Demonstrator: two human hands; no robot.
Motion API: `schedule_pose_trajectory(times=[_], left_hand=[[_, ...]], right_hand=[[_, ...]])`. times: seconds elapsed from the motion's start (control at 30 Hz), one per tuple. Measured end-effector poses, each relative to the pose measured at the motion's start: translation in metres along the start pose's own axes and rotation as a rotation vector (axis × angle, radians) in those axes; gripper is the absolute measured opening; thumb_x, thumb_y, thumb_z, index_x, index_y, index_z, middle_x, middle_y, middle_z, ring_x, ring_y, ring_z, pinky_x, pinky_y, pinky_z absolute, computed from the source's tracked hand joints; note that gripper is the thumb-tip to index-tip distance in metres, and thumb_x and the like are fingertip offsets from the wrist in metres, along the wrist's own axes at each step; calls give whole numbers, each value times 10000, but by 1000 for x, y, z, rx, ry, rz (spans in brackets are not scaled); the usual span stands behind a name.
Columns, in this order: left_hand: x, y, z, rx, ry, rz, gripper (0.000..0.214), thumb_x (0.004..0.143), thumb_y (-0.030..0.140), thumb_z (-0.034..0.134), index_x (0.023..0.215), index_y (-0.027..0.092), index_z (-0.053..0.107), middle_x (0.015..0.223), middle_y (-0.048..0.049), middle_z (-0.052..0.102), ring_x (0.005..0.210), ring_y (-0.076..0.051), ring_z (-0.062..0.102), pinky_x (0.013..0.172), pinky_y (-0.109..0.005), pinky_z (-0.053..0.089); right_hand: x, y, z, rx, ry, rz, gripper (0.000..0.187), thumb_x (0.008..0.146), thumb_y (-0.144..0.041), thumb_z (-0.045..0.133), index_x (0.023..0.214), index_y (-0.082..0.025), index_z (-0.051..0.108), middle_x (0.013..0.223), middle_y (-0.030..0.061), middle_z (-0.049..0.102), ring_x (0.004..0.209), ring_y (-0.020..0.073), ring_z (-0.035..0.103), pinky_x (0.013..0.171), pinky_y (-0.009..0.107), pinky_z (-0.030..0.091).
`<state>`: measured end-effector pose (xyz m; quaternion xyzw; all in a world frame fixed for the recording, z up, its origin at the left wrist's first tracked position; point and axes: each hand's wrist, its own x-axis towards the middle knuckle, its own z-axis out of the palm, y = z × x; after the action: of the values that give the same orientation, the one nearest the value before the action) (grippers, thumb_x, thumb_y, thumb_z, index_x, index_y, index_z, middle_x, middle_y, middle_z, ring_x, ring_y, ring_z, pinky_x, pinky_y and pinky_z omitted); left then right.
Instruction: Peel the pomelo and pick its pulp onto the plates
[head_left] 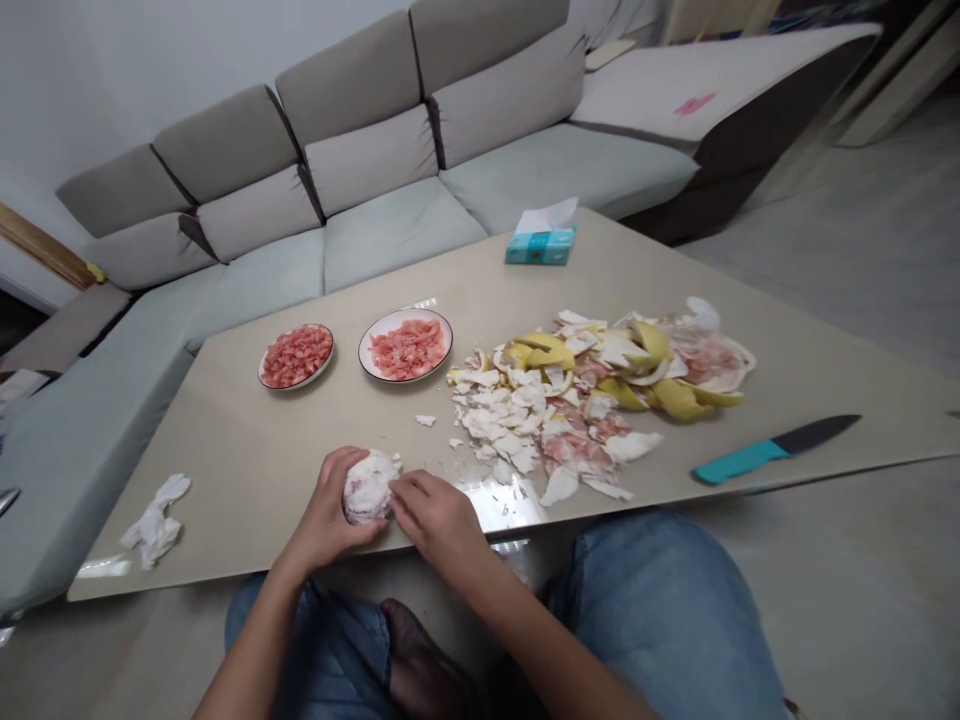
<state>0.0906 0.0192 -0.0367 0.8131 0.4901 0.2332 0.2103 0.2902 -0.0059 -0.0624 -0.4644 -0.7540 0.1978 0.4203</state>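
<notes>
A grey sofa (345, 75) with pale seats runs along the far side of the table (240, 460) and down its left; lighter cushions (371, 158) lean against the backrests. A pink item (695, 104) lies on the sofa's far-right end. A teal tissue pack (538, 247), one sheet protruding, rests at the table's far edge; a crumpled white tissue (155, 525) lies near left. Behind stands a plain wall (150, 60).

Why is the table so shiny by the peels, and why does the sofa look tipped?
In the head view, bright glare, probably reflected light, shows on the table between the right hand and the peels; in the head view, the sofa slants, likely from camera tilt and a wide lens.
</notes>
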Motion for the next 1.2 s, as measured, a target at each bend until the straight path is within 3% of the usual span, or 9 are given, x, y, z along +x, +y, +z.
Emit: schedule_pose_trajectory(times=[0.17, 0.4, 0.5, 0.63, 0.73, 0.87, 1.0, 1.1, 1.2], left_hand=[[0, -1, 2, 6, 24, 15, 772, 653, 238, 748, 1332, 251, 382, 1315, -129, 429, 1265, -312, 429, 1070, -496, 370], [0, 0, 4, 23, 48, 23, 755, 657, 252, 748, 1320, 246, 385, 1306, -128, 435, 1258, -310, 433, 1074, -496, 368], [-1, -1, 4, 29, 40, 17, 757, 670, 261, 749, 1326, 244, 372, 1315, -130, 421, 1264, -300, 422, 1084, -487, 357], [-1, -2, 4, 20, 27, 24, 760, 678, 265, 745, 1334, 248, 363, 1323, -131, 406, 1271, -300, 408, 1088, -489, 348], [-1, -1, 4, 23, 29, 29, 765, 676, 278, 752, 1334, 247, 363, 1319, -130, 412, 1268, -304, 407, 1086, -496, 348], [-2, -3, 3, 25, 33, 20, 761, 684, 304, 756, 1334, 244, 367, 1319, -133, 422, 1272, -305, 410, 1088, -495, 348], [-5, -9, 4, 11, 51, 15, 764, 679, 305, 754, 1336, 232, 371, 1328, -140, 421, 1279, -307, 417, 1095, -495, 342], [-8, -10, 5, 19, 71, 11, 764, 687, 319, 750, 1342, 233, 366, 1353, -139, 403, 1300, -304, 401, 1102, -496, 335], [-11, -5, 6, 84, 102, -27, 780, 680, 343, 766, 1347, 243, 374, 1415, -145, 312, 1353, -325, 324, 1102, -513, 331]], right_hand=[[1, 0, 9, -109, -24, -61, 153, 894, -113, 520, 938, -176, 653, 887, 81, 660, 838, 195, 620, 762, 279, 497], [2, 2, 20, -35, 124, 37, 149, 870, -92, 511, 900, -182, 625, 860, 69, 649, 822, 200, 610, 772, 302, 502], [1, 3, 15, 46, 95, 41, 171, 855, -88, 543, 960, -193, 630, 927, 64, 659, 863, 193, 623, 797, 291, 504], [0, 1, 11, -12, 61, 43, 189, 860, -96, 540, 984, -192, 645, 950, 78, 670, 875, 200, 635, 797, 296, 507], [5, 2, 16, 5, 110, 116, 185, 810, -70, 541, 884, -183, 667, 850, 69, 677, 795, 198, 638, 746, 297, 514], [9, 10, 18, 342, 209, 339, 151, 736, -87, 570, 779, -179, 681, 747, 40, 687, 632, 152, 637, 615, 242, 518], [7, 25, 1, 512, 247, 504, 104, 728, -183, 590, 760, -170, 688, 661, 27, 693, 574, 157, 641, 566, 242, 513], [8, 36, -22, 380, 316, 506, 161, 777, -252, 576, 836, -172, 703, 666, 24, 697, 578, 157, 636, 588, 252, 514], [12, 48, -44, 139, 355, 399, 248, 869, -258, 497, 965, -170, 708, 784, 59, 724, 686, 179, 662, 692, 289, 528]])
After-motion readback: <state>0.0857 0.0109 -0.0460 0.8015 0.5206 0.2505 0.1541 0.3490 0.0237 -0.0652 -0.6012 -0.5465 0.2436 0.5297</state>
